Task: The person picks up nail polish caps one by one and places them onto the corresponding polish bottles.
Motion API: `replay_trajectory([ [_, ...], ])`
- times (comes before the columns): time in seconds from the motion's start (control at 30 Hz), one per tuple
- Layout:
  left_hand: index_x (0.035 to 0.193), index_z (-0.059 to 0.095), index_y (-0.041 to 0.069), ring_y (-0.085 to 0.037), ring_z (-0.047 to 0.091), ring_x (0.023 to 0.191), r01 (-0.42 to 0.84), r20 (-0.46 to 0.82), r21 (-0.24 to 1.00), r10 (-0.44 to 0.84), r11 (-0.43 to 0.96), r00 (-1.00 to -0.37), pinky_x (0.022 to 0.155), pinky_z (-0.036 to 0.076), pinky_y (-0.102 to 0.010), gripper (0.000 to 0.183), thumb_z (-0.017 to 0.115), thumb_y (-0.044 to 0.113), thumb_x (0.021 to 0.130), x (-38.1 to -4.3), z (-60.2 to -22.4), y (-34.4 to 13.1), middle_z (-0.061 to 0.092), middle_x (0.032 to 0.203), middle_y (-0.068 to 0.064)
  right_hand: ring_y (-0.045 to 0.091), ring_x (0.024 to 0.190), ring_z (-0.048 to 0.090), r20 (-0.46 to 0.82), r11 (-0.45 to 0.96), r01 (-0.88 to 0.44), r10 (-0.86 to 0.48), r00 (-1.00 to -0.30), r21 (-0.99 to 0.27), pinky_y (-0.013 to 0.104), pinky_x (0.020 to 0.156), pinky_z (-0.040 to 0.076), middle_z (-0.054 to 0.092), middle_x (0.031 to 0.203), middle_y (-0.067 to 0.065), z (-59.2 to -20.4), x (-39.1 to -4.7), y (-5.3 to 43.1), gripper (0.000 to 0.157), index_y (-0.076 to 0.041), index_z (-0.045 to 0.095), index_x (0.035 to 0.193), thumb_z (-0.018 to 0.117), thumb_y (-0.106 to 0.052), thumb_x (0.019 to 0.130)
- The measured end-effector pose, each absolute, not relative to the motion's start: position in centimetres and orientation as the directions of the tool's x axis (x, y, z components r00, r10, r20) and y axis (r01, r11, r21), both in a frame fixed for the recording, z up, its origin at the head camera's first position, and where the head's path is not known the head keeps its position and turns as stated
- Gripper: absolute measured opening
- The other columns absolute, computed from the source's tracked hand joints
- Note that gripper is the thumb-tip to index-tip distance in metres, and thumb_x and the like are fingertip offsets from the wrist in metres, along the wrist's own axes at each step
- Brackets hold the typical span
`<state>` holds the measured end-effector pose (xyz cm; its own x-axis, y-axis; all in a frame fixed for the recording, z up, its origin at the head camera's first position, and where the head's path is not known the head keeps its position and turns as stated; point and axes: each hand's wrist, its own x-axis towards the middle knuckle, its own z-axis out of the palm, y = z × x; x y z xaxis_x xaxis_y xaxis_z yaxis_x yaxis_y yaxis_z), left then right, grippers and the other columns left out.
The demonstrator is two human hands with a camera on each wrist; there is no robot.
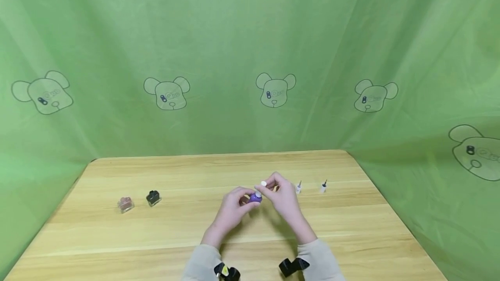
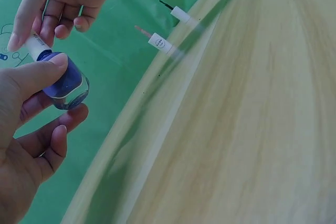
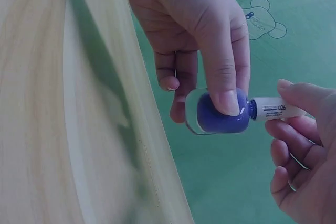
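Observation:
Between both hands, above the table, is a bottle of purple nail polish (image 3: 215, 116) with a white cap (image 3: 270, 107). My left hand (image 1: 231, 212) pinches the glass body between thumb and fingers. My right hand (image 1: 284, 199) pinches the white cap with thumb and fingertips. In the right wrist view the cap sits at the bottle's neck, with a sliver of purple thread showing; whether it is fully screwed on, I cannot tell. The left wrist view shows the bottle (image 2: 68, 85) tilted, its cap pointing up and left.
Right of the hands, two white caps with brushes pointing up, one pinkish (image 2: 159, 42) and one dark (image 2: 180, 14), stand on the wooden table (image 1: 175, 237). At the left are two uncapped polish bottles, one pink (image 1: 126, 204) and one black (image 1: 153, 197). Green curtain (image 1: 218, 55) surrounds the table.

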<state>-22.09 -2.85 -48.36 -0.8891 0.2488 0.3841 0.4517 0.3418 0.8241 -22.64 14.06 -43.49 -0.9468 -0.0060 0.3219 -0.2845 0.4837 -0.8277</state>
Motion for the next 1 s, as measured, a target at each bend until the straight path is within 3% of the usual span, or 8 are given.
replay_trajectory([
  [0.17, 0.109, 0.070, 0.006, -0.016, 0.065, 0.082, 0.453, 0.393, 0.828, 0.236, 0.330, -0.889, 0.074, 0.055, -0.019, 0.030, 0.074, 0.023, 0.085, -22.2, -48.3, -2.7, 0.069, 0.099, -0.008, 0.012, 0.076, 0.056, 0.329, 0.483, -0.284, 0.007, -0.944, -0.828, 0.020, 0.065, 0.044, 0.066, 0.080, 0.001, -43.5, -22.8, 14.0, 0.023, -0.013, 0.063, 0.086, 0.081, -0.025, 0.079],
  [0.37, 0.111, 0.069, 0.005, -0.018, 0.065, 0.084, 0.436, 0.377, 0.838, 0.231, 0.329, -0.897, 0.074, 0.056, -0.019, 0.032, 0.074, 0.023, 0.085, -22.2, -48.2, -2.8, 0.069, 0.100, -0.009, 0.018, 0.094, 0.059, 0.359, 0.468, -0.356, -0.088, -0.929, -0.808, 0.023, 0.075, 0.046, 0.070, 0.105, 0.005, -43.3, -23.1, 14.4, 0.037, -0.011, 0.062, 0.121, 0.070, -0.028, 0.089],
  [0.5, 0.113, 0.068, 0.007, -0.015, 0.065, 0.086, 0.405, 0.345, 0.850, 0.224, 0.337, -0.911, 0.075, 0.055, -0.019, 0.032, 0.073, 0.022, 0.086, -22.2, -48.2, -3.0, 0.069, 0.102, -0.008, 0.025, 0.111, 0.059, 0.372, 0.425, -0.426, -0.206, -0.905, -0.799, 0.033, 0.087, 0.049, 0.067, 0.124, 0.007, -43.2, -23.2, 15.1, 0.044, -0.012, 0.055, 0.135, 0.064, -0.024, 0.094],
  [0.73, 0.116, 0.068, 0.008, -0.014, 0.064, 0.088, 0.383, 0.323, 0.861, 0.222, 0.335, -0.920, 0.076, 0.055, -0.019, 0.033, 0.072, 0.021, 0.087, -22.2, -48.2, -3.3, 0.069, 0.104, -0.007, 0.026, 0.123, 0.057, 0.335, 0.426, -0.470, -0.354, -0.873, -0.773, 0.041, 0.094, 0.049, 0.065, 0.131, 0.005, -43.2, -23.2, 15.8, 0.046, -0.009, 0.052, 0.138, 0.061, -0.024, 0.096],
  [1.0, 0.116, 0.068, 0.009, -0.014, 0.064, 0.089, 0.381, 0.319, 0.858, 0.224, 0.343, -0.921, 0.076, 0.054, -0.018, 0.032, 0.072, 0.022, 0.087, -22.1, -48.1, -3.3, 0.069, 0.104, -0.006, 0.022, 0.116, 0.060, 0.291, 0.429, -0.422, -0.337, -0.895, -0.799, 0.045, 0.095, 0.048, 0.069, 0.123, 0.000, -43.2, -23.2, 15.7, 0.035, -0.017, 0.062, 0.128, 0.062, -0.026, 0.095],
])
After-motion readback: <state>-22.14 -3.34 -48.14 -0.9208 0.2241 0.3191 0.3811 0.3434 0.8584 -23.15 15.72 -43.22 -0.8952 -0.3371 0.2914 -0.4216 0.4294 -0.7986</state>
